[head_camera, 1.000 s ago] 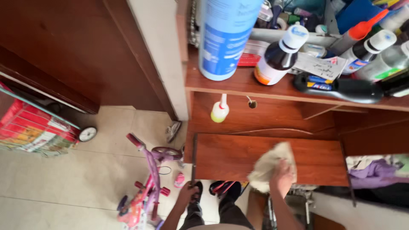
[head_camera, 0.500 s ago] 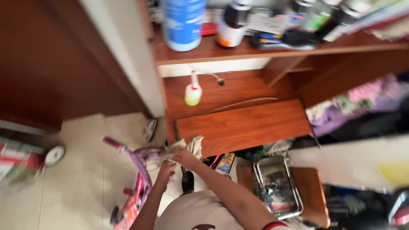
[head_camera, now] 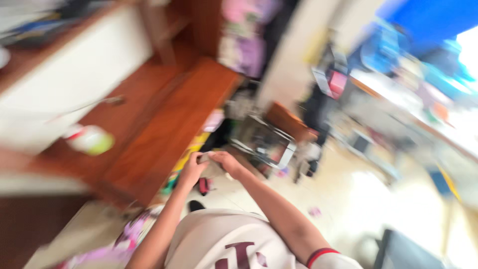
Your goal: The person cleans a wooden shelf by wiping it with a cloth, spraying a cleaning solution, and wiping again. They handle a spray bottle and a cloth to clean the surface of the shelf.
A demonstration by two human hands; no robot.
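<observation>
With the view now swinging right off the wooden shelf (head_camera: 164,134), the left hand (head_camera: 191,172) and right hand (head_camera: 226,162) are meeting mid-frame, both pinching a small blurred cloth (head_camera: 205,157), no longer wiping the board.

The person wears a white short-sleeved shirt (head_camera: 219,239) with dark maroon lettering on the chest and a red-and-dark band edging the sleeve (head_camera: 322,255); both forearms are bare.

A blurred yellow-green bottle (head_camera: 90,140) lies on the wooden shelf (head_camera: 164,124).
</observation>
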